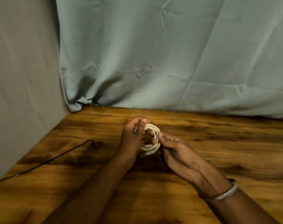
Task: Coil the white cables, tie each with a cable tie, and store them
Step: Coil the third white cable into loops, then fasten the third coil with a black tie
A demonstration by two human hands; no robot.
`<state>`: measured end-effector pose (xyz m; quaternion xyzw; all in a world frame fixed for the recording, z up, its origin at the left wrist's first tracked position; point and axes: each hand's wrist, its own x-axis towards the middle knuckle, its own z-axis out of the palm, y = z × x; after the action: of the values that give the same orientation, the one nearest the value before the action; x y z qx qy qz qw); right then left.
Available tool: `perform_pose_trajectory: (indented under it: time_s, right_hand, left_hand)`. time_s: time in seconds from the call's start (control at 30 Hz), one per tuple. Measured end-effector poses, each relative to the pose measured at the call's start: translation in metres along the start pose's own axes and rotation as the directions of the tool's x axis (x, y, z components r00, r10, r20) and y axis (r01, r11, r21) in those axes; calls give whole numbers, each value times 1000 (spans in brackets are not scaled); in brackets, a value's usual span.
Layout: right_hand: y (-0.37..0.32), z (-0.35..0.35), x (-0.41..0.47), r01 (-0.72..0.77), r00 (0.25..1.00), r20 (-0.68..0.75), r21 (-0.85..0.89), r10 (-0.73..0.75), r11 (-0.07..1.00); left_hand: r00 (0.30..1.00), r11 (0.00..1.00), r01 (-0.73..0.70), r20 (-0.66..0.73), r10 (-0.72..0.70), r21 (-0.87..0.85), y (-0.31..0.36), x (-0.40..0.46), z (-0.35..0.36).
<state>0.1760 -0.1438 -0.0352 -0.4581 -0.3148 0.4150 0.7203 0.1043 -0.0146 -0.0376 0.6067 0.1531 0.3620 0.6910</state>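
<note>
A white cable is wound into a small round coil, held just above the wooden table near its middle. My left hand grips the coil's left and top side, thumb pressed against the loops. My right hand pinches the coil's right side between thumb and fingers. A white connector end pokes out under the coil's bottom. No cable tie can be made out.
A thin black cable runs across the table's left part from the front left edge toward the middle. A grey wall stands at the left and a pale green cloth hangs behind the table.
</note>
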Motion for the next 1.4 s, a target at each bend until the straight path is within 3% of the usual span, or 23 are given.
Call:
perform_pose_trajectory:
  time_s: [0.1,0.3,0.47,0.6,0.67,0.77,0.8,0.87,0.97,1.03,1.13,1.27,1.4]
  right_hand:
    - [-1,-2,2,-54,999,-13,-34,53,998]
    - [-2,6,3,-66,995,-87,-289,43,955]
    - [3,19,1,21,992,-126,-74,-31,997]
    - [9,20,0,32,989,-142,-68,-41,997]
    - [10,18,0,31,983,-177,-57,-40,998]
    - [9,12,1,43,970,-236,-45,-52,998]
    - [8,10,1,47,968,-243,-51,-58,998]
    - [7,7,1,43,967,-248,-60,-56,997]
    - [7,8,0,37,967,-248,-90,-58,995]
    - [7,10,0,41,966,-250,-90,-62,995]
    - [7,9,1,37,961,-267,-115,-67,993]
    - [6,1,4,73,948,-304,-80,-94,994]
    - [3,-2,5,103,944,-314,-14,-102,995]
  left_hand:
    - [1000,1000,19,21,-19,-11,-1,1,-3]
    - [1000,997,-24,-3,25,68,-8,6,-8]
    - [997,986,-73,24,70,148,-2,8,-8]
    - [988,939,-147,82,127,312,1,4,-19]
    - [981,821,-190,84,172,539,4,4,-29]
    - [982,352,-53,-15,186,934,13,9,-65]
    - [982,214,51,-89,169,976,17,11,-81]
    - [971,37,234,-236,44,971,23,14,-105]
    - [964,-68,250,-255,-70,966,26,17,-108]
    - [992,-81,122,-124,-31,989,23,13,-96]
    - [998,29,-52,50,43,998,19,-1,-80]
    - [982,232,-172,184,-30,957,22,-8,-64]
    - [956,280,-236,274,-106,931,25,-12,-58]
